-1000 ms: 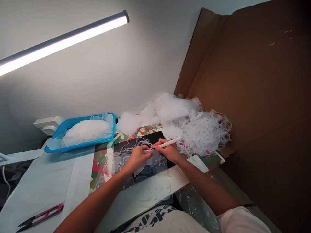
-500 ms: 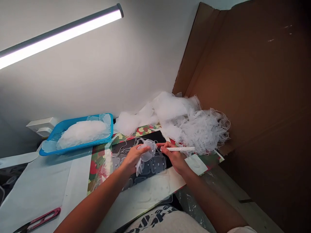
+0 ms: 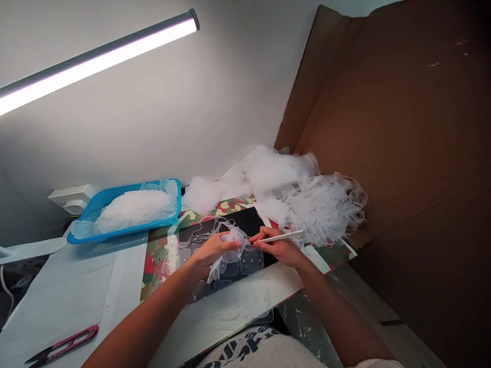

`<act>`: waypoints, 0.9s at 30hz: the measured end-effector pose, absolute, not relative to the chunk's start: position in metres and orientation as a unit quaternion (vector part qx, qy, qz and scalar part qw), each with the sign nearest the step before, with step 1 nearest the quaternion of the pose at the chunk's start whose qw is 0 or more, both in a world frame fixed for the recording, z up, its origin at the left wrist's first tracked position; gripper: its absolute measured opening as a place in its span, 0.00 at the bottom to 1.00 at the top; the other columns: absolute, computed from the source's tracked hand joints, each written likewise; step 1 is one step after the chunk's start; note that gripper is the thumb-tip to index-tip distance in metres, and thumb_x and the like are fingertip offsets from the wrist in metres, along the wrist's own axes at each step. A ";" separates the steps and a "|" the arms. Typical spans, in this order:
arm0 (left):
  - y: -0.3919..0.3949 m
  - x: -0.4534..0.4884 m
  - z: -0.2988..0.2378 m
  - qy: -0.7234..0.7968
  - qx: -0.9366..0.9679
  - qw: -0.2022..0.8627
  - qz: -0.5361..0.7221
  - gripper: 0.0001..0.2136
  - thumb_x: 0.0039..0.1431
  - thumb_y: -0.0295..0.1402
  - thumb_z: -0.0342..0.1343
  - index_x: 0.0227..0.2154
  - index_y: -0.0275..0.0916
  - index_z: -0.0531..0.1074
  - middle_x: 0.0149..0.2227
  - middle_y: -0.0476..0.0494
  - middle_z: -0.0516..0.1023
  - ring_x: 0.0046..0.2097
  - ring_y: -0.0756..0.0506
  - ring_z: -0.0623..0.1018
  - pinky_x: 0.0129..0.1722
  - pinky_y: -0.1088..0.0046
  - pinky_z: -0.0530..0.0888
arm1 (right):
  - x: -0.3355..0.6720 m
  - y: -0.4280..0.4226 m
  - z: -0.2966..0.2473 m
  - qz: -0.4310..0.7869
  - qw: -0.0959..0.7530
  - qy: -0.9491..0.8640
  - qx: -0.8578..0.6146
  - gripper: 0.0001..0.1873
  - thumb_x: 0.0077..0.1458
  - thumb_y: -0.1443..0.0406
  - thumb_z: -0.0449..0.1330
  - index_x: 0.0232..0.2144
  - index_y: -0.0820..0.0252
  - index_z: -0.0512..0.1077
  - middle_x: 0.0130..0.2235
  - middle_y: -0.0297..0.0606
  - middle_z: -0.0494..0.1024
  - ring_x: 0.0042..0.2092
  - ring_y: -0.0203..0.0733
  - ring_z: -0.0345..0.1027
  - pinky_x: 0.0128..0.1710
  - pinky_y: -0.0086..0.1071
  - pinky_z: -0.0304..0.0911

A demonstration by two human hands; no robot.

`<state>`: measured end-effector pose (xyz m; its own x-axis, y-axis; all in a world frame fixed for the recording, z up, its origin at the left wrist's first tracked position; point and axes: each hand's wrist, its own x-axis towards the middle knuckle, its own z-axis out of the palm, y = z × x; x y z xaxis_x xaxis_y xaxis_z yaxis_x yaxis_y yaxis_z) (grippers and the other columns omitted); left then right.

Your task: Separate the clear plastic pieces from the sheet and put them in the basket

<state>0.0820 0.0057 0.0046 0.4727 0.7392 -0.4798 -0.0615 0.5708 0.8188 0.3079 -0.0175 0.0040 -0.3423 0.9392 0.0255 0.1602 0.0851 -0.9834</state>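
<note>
My left hand (image 3: pixel 213 253) pinches a small clear plastic piece (image 3: pixel 232 246) with a thin strip (image 3: pixel 215 270) hanging below it. My right hand (image 3: pixel 278 246) holds a slim white pen-like tool (image 3: pixel 278 236) between its fingers, with the tip close to the right edge of the piece. Under my hands, a clear moulded plastic sheet with rounded cut-outs and small holes (image 3: pixel 240 263) lies on a black mat (image 3: pixel 245 222). My hands partly hide both.
A blue plastic basket (image 3: pixel 115 209) of clear pieces stands left of the mat. White film (image 3: pixel 268 171) and stringy trimmings (image 3: pixel 326 209) are heaped at right against a cardboard panel (image 3: pixel 395 128). Pink-handled thread snips (image 3: pixel 63 346) lie on the white sheet at lower left.
The white tool has tilted slightly, and its tip now sits close to the clear piece. My left hand has turned the piece, with the strip still hanging below it.
</note>
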 end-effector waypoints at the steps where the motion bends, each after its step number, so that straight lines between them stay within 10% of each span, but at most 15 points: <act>1: 0.007 0.080 0.005 0.440 0.397 0.768 0.244 0.21 0.34 0.38 0.73 0.32 0.35 0.73 0.25 0.50 0.74 0.24 0.52 0.71 0.25 0.77 0.67 | 0.309 -0.015 0.006 0.490 0.381 -0.647 -0.444 0.13 0.56 0.57 0.61 0.26 0.58 0.66 0.41 0.41 0.81 0.42 0.45 0.74 0.43 0.38 0.65; 15: 0.001 0.067 0.011 0.370 0.523 0.761 0.099 0.17 0.37 0.39 0.71 0.27 0.35 0.74 0.24 0.50 0.73 0.25 0.52 0.70 0.25 0.79 0.67 | 0.308 0.018 -0.026 0.128 0.402 -0.649 -0.633 0.07 0.59 0.65 0.51 0.28 0.54 0.64 0.38 0.39 0.80 0.36 0.44 0.72 0.37 0.35 0.60; 22: -0.003 0.068 0.007 0.451 0.469 0.728 0.217 0.20 0.42 0.47 0.67 0.30 0.33 0.76 0.25 0.47 0.74 0.25 0.52 0.70 0.25 0.78 0.64 | 0.316 -0.002 0.005 0.432 0.453 -0.606 -0.491 0.13 0.54 0.60 0.59 0.23 0.57 0.61 0.46 0.41 0.80 0.46 0.45 0.71 0.45 0.37 0.62; 27: -0.007 0.071 0.006 0.466 0.529 0.676 0.215 0.19 0.44 0.45 0.66 0.30 0.33 0.77 0.23 0.48 0.73 0.24 0.51 0.69 0.24 0.77 0.62 | 0.303 -0.019 0.030 0.552 0.325 -0.645 -0.416 0.13 0.53 0.58 0.62 0.23 0.58 0.65 0.50 0.42 0.77 0.41 0.45 0.73 0.39 0.37 0.65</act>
